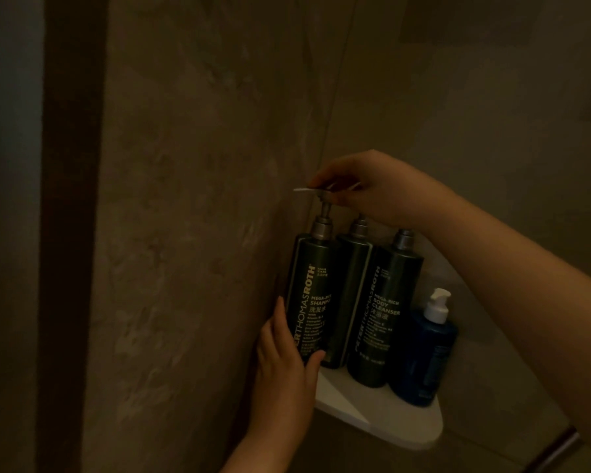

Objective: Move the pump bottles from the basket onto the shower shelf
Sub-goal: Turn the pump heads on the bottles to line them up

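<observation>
Three tall dark green pump bottles stand side by side on a white corner shower shelf [386, 416]. My left hand [284, 349] grips the lower body of the leftmost one, the shampoo bottle [309, 295]. My right hand [372, 189] pinches that bottle's pump head from above. The middle bottle [350, 295] is partly hidden behind it, its pump under my right hand. A body cleanser bottle [384, 312] stands to the right. The basket is not in view.
A short blue bottle [427, 360] with a white pump stands at the shelf's right end. Stone-look walls meet in the corner behind the shelf. A dark vertical frame [72, 233] runs down the left. The light is dim.
</observation>
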Tool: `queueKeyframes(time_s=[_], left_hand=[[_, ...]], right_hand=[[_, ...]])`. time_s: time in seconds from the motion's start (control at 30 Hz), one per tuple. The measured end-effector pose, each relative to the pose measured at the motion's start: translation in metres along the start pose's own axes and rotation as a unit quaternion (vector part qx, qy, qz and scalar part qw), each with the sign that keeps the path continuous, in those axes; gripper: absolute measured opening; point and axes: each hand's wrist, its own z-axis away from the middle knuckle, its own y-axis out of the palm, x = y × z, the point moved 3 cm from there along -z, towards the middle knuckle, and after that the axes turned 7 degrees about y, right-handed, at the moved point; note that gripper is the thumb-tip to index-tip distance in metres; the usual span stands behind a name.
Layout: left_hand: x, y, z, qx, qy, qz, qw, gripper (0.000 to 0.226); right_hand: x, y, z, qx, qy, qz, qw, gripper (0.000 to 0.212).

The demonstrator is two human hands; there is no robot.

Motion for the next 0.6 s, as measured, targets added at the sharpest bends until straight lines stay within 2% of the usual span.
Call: queueKeyframes(time_s=[0.23, 0.43, 0.6], left_hand=[[-0.001, 0.001, 0.0, -0.009, 0.001, -0.02, 1.0, 0.093], [-0.001, 0.002, 0.0, -0.016, -0.001, -0.017, 1.0, 0.095], [-0.002, 0.001, -0.001, -0.018, -0.001, -0.016, 1.0, 0.097]], right_hand=[[-0.003, -0.001, 0.002, -0.043, -0.031, -0.005, 0.999, 0.028], [-0.011, 0.002, 0.007, -0.075, -0.048, -0.058, 0.994, 0.044], [-0.015, 0.007, 0.009, -0.091, -0.049, -0.113, 0.988, 0.046]])
